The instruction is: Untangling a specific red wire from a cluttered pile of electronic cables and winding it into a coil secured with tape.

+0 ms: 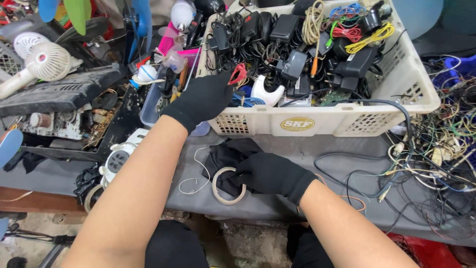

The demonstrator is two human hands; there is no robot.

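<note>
Nearest to the camera are the person's two bare forearms, both ending in black gloves. The right hand [270, 172] rests on the grey table [297, 149] with its fingers curled over the edge of a roll of tape [228, 185], a pale ring that lies flat on a piece of black cloth [223, 156]; the fingers touch the right side of the ring, but I cannot tell if they really grip it. Just to the left of the roll a thin white wire [198, 173] lies in a loose loop on the table. The left hand [204, 97] reaches farther, up to the near left corner of a big white plastic basket [307, 121]. Its fingers are closed around something small and red [238, 73] at the basket rim; what it is I cannot say for sure. The basket is full of black power adapters [292, 64] and bundles of coloured cable. On the far left stand a small white fan [47, 60] and an opened black device [59, 94] with its inner parts showing. To the right of the basket, a tangle of loose wires [436, 149] spreads over the table.
</note>
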